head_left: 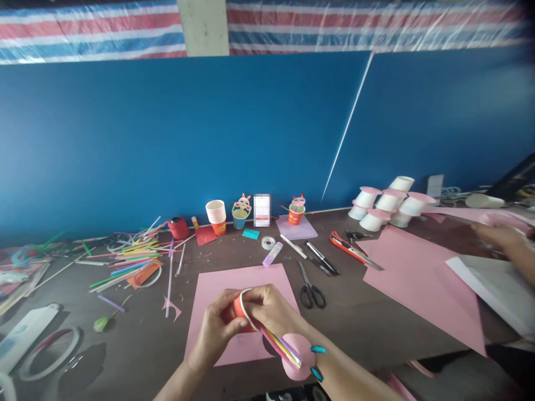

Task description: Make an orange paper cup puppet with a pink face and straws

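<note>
Tilted on its side, a red paper cup (238, 307) is gripped around its body by my left hand (214, 329). My right hand (273, 309) closes at the white rim, with its fingertips hidden inside the cup's mouth. A bundle of coloured straws (279, 346) sticks out of the cup toward me, under my right wrist. At the outer end of the straws sits a pink paper disc (289, 371) with two teal ear-like strips (318, 350). A sheet of pink paper (204, 301) lies beneath my hands.
Black scissors (311, 293), a red utility knife (351, 249), a glue stick (272, 254) and tape (268, 243) lie ahead. Loose straws (129, 262) spread leftward. Stacked cups (216, 211) and decorated cups (296, 214) stand at the back. Another person's hand (497, 234) is at right.
</note>
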Available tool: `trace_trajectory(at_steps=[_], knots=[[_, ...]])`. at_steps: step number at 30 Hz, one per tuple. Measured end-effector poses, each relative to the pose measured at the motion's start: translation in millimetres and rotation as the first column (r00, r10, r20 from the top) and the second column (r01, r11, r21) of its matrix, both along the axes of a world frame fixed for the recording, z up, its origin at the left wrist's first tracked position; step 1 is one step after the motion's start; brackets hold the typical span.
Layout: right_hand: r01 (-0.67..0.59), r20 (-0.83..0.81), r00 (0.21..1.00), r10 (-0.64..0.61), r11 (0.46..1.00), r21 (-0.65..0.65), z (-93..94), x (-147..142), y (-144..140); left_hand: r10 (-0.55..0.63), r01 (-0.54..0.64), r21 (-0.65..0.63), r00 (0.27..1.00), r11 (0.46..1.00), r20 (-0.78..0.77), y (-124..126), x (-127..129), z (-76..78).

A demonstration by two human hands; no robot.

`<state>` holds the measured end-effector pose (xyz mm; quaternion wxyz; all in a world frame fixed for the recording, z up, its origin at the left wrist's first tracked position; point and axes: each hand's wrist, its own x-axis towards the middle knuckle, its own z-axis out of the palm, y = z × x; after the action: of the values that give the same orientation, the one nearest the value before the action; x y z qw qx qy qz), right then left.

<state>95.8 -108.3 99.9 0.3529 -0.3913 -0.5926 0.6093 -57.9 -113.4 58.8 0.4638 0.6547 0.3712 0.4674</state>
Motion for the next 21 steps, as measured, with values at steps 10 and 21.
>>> trace_trajectory(at_steps=[10,21], knots=[[-0.005,0.406,0.902,-0.144,0.939,0.344,-0.6,5.7,13.1,-0.088,0.103,-0.125,0.989,0.987,0.119,5.1,-4.2,-23.4],[-0.207,0.532,0.814,-0.232,0.741,0.639,23.6,10.3,10.8,-0.152,0.307,-0.294,0.880,0.905,0.450,-0.1,-9.7,-25.8]])
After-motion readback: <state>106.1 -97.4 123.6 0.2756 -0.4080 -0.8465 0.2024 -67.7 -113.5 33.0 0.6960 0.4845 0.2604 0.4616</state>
